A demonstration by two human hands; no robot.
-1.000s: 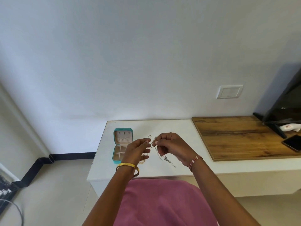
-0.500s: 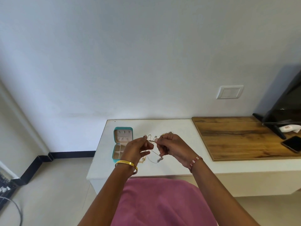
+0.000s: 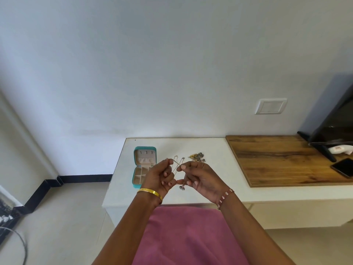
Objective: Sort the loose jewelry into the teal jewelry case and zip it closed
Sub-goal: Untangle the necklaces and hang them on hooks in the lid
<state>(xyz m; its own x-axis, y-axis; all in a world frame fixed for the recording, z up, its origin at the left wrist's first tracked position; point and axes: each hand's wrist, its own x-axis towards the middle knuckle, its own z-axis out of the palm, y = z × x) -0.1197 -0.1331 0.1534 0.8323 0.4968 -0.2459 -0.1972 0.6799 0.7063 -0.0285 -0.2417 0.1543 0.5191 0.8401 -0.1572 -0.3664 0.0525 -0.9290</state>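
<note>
Both hands are hovering above the white counter (image 3: 191,196), close together and just apart. The left hand (image 3: 159,176) is curling its fingers and pinching a thin chain (image 3: 176,165) between thumb and forefinger near the top. The right hand (image 3: 200,176) is pinching the same chain, with its thumb and forefinger meeting just beside the left hand's fingertips. Loops of the chain are standing up between the two hands, and a small silver pendant (image 3: 182,187) is hanging from it below the fingers, over the counter. Whether this is one chain or several tangled together is too fine to tell.

The teal case (image 3: 144,167) is lying open on the counter, to the left of the left hand and partly hidden by it. Its lid is lying flat toward the wall, showing a beige lining with small hooks and a gathered pocket; the near half is showing beige compartments, whose contents cannot be made out.

A small pile of loose jewelry (image 3: 197,156), gold and grey pieces, is sitting on the counter beyond the right hand, apart from the case.

A gold bangle (image 3: 150,193) is circling the left wrist, and a pink beaded bracelet (image 3: 225,197) the right.

Further right, a wooden board (image 3: 277,159) is lying on the counter, with a dark phone (image 3: 343,167) resting on its right end.
</note>
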